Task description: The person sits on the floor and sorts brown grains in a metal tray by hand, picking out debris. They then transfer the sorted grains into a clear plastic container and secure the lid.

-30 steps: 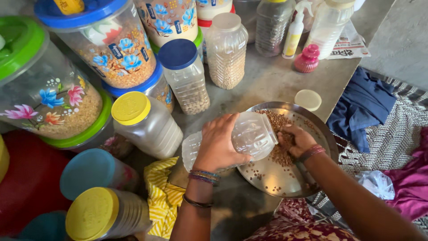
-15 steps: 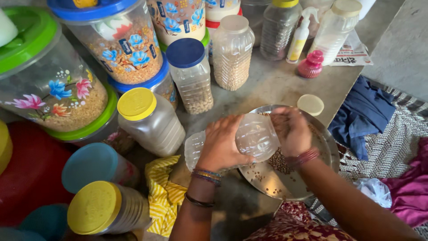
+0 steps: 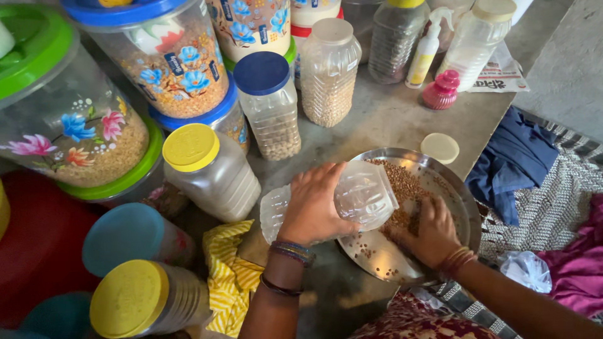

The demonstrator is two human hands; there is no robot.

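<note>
While the left hand grips the clear ribbed plastic jar tipped on its side, mouth toward three o'clock over the round steel plate, the right hand lies palm-down, fingers loosely spread, holding nothing, on brown grains at the jar's four o'clock.

Clear ribbed jar tipped over steel plate; brown grains. Far left: clear tubs, painted blue, pink flowers, green lid, blue lid. Yellow lid on whitish jar. Navy lid. Yellow-striped cloth near. Navy cloth, magenta cloth right. Pink small bottle far.
</note>
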